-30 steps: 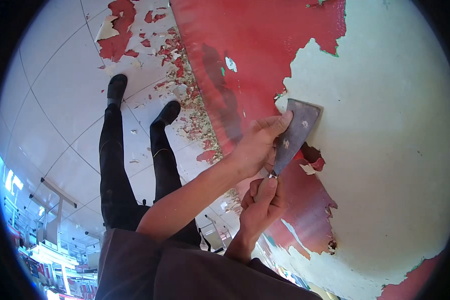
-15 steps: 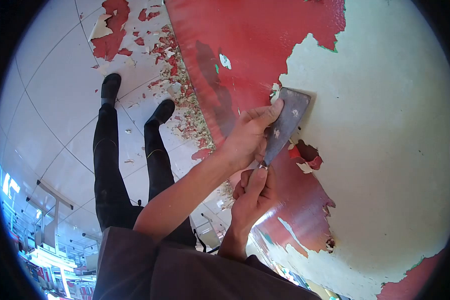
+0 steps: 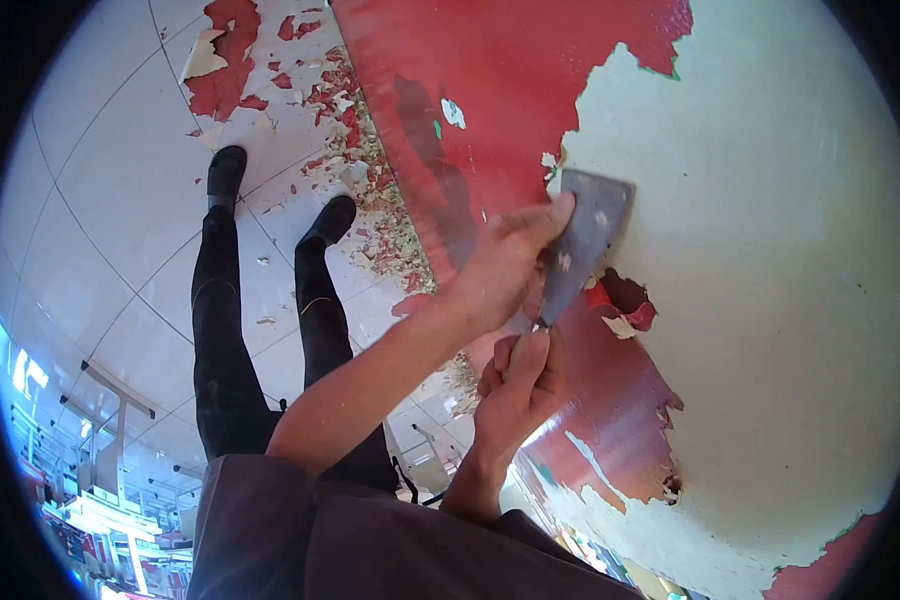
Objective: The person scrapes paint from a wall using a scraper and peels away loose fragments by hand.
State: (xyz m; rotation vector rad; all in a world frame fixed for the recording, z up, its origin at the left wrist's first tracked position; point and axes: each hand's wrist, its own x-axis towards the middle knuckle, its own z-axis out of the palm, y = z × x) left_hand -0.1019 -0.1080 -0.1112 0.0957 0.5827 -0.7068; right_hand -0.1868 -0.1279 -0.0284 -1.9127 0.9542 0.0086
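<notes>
A wide metal scraper [image 3: 592,225] lies against the wall, its broad edge pointing up in the view beside the ragged border of the red paint. My left hand [image 3: 515,255] grips the blade, thumb on its face and the other fingers partly hidden. Closed around the handle end is my right hand [image 3: 525,380], its thumb near the blade's neck. Most of the handle is hidden in that hand. Red paint [image 3: 510,80] covers the wall on the left, with the pale bare surface [image 3: 750,250] to the right. A torn red flap [image 3: 625,300] curls out beside the blade.
Paint chips [image 3: 370,190] lie along the foot of the wall, and a larger peeled red sheet [image 3: 225,60] is on the tiled floor [image 3: 110,190]. My shoes [image 3: 227,170] stand near the chips. Metal-framed furniture [image 3: 120,430] is at the lower left.
The view has shifted slightly. The scraper and both hands sit a little farther right and up. A small pale flake at the paint edge shows more clearly above the blade corner.
</notes>
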